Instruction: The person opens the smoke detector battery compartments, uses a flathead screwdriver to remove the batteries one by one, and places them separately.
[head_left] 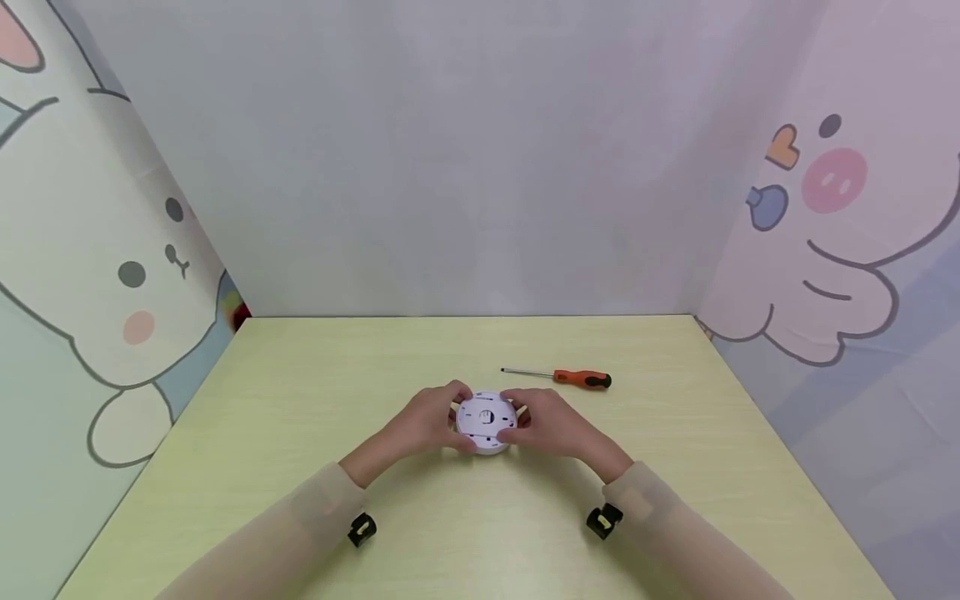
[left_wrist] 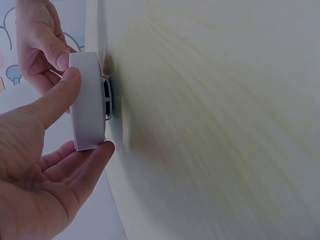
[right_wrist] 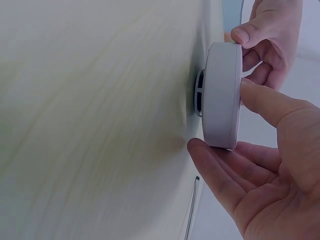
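Note:
A round white smoke detector (head_left: 474,421) is between the two hands near the middle of the table, its slotted flat back facing up. Its dark-vented side points down at the tabletop; I cannot tell whether it touches. The left hand (head_left: 427,422) grips the left edge, thumb on the near upper rim and fingers under the side, as the left wrist view shows on the casing (left_wrist: 88,110). From the right, the right hand (head_left: 553,423) holds the opposite edge, its thumb on the back face and its fingers around the rim (right_wrist: 221,100).
A screwdriver (head_left: 581,379) with an orange and black handle lies beyond the right hand, tip pointing left. The light wooden table (head_left: 337,358) ends at a pale backdrop (head_left: 450,167), with cartoon-printed cloth on both sides. Black bands (head_left: 362,529) hang at the sleeves.

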